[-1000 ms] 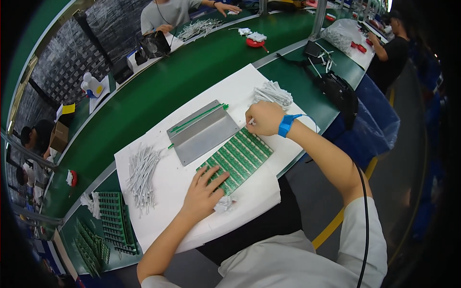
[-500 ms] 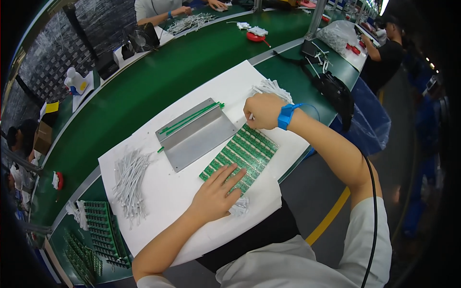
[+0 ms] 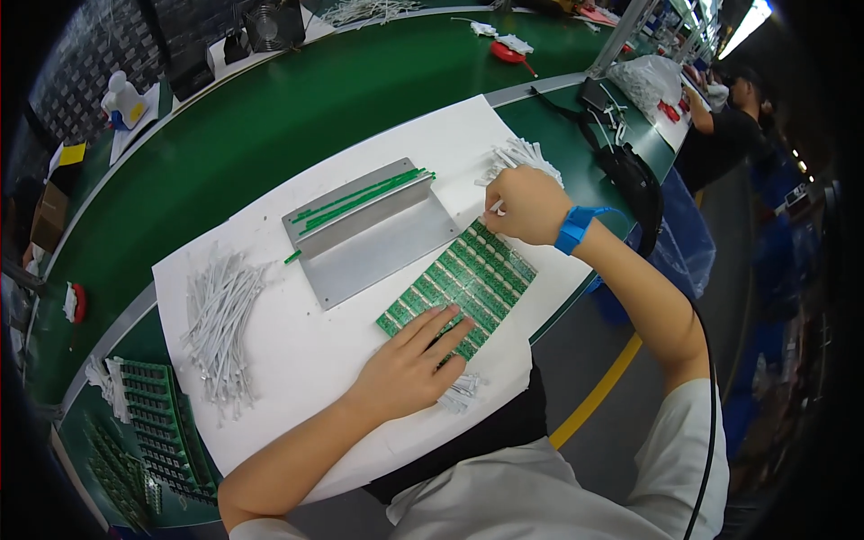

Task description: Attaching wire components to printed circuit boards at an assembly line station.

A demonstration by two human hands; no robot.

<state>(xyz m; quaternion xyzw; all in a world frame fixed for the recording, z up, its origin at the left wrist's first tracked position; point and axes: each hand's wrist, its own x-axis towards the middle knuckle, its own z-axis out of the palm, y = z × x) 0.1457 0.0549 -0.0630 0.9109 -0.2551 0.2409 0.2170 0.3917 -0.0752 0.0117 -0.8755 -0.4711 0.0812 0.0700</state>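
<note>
A green circuit board panel [image 3: 468, 279], divided into rows of small boards, lies slanted on white paper. My left hand [image 3: 409, 364] rests flat on its near left part with the fingers spread. At the panel's far corner my right hand [image 3: 531, 205], with a blue wrist strap [image 3: 573, 229], is closed in a pinch. A small white piece [image 3: 498, 207] shows between its fingers; the fingertips partly hide it. Just beyond that hand lies a pile of white pieces [image 3: 522, 157]. Some white wire ends [image 3: 461, 393] stick out beside my left hand.
A grey metal angle plate [image 3: 373, 256] holds thin green strips [image 3: 360, 202] behind its ridge. White cables [image 3: 223, 328] are heaped at left on the paper [image 3: 301, 387]. More green boards [image 3: 162, 423] stand lower left. A black pouch [image 3: 630, 180] lies right; a person [image 3: 729, 126] works beyond.
My view has shifted slightly, so the far worker's hands have left the picture. My left hand stays on the panel; my right hand remains pinched at its far corner.
</note>
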